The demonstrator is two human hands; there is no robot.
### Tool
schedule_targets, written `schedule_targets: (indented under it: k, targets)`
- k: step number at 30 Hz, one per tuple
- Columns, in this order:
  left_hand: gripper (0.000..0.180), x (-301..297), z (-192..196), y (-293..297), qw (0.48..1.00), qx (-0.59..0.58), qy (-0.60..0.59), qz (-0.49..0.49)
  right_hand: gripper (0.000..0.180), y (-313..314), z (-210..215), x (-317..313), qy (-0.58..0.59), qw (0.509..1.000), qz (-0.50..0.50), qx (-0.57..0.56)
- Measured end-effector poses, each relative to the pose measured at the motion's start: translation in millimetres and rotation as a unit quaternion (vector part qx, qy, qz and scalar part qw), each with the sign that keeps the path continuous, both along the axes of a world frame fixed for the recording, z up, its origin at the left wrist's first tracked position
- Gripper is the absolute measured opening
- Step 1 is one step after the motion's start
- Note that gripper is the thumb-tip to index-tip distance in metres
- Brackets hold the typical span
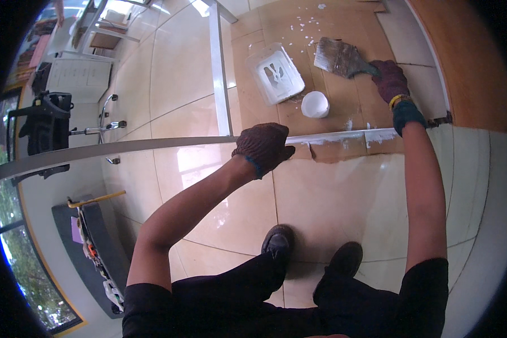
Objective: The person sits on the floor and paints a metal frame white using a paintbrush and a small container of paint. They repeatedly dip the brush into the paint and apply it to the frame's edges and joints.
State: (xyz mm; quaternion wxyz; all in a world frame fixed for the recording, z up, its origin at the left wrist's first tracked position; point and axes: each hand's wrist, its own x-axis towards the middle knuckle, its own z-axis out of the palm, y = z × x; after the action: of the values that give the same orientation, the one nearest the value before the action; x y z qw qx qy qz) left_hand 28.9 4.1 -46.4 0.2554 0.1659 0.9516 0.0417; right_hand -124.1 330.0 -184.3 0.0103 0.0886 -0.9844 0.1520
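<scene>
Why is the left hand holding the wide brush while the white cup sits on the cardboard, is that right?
Not quite: the head view shows the right hand holding the wide brush. The white cup does sit on the cardboard.

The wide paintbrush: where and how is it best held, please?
Grip the wide paintbrush by its narrow handle, probably best from the right, where the right hand holds it. The handle points that way, while the broad bristles face left, whitish at the edge, and might smear.
</scene>
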Motion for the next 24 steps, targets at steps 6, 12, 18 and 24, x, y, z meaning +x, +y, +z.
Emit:
schedule_targets:
  k: [6,12,18,24]
  targets:
    - [0.044,16.7,13.9,-7.1,0.998,0.014,-0.054,0.023,0.043,-13.7,25.2,19.3,0.015,0.994,-0.102,0.024]
    - [0.04,60.8,29.1,-36.6,0.975,0.074,-0.207,0.039,0.037,12.0,62.7,52.3,0.146,0.985,0.009,-0.09]
    - [0.032,121.0,13.6,-108.6,0.942,0.148,-0.209,0.218,0.025,22.1,120.2,144.3,-0.021,0.992,0.107,-0.058]
    - [0.032,133.5,-34.7,-158.7,0.866,0.28,-0.164,0.381,0.032,95.7,151.4,177.7,-0.36,0.906,0.157,0.159]
